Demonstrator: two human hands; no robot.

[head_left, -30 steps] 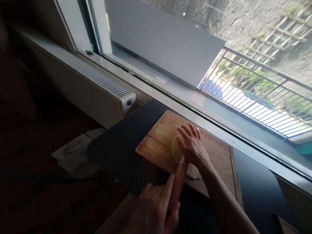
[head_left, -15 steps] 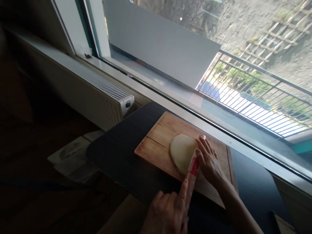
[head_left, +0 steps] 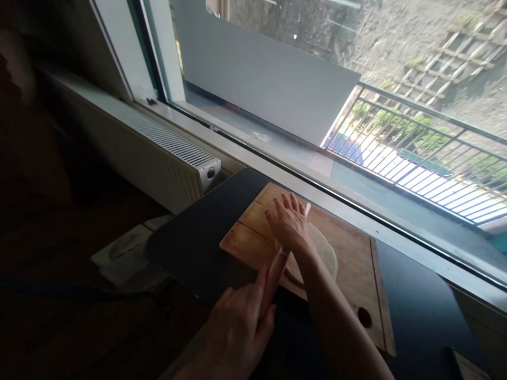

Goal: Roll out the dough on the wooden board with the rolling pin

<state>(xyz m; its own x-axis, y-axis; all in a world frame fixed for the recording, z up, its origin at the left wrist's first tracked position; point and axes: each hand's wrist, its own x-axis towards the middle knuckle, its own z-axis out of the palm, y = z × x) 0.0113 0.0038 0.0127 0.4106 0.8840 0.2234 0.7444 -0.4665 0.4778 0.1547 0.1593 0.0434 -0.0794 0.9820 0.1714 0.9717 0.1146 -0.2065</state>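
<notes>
A flattened round of pale dough lies on a wooden cutting board. Across the dough's left edge rests a wooden rolling pin. My left hand is wrapped round the pin's near end, its index finger pointing along the shaft. Over the far part of the pin, my right hand lies flat with fingers spread, the palm pressing on top. My right hand and forearm hide part of the dough and the pin.
The board sits on a dark table beside a window sill. A phone-like dark object lies at the table's near right edge. A white radiator stands left of the table. Papers are below on the left.
The rolling pin and both hands have moved left, from the dough's right side to its left edge. More dough shows on the right, and the hole in the board is uncovered.
</notes>
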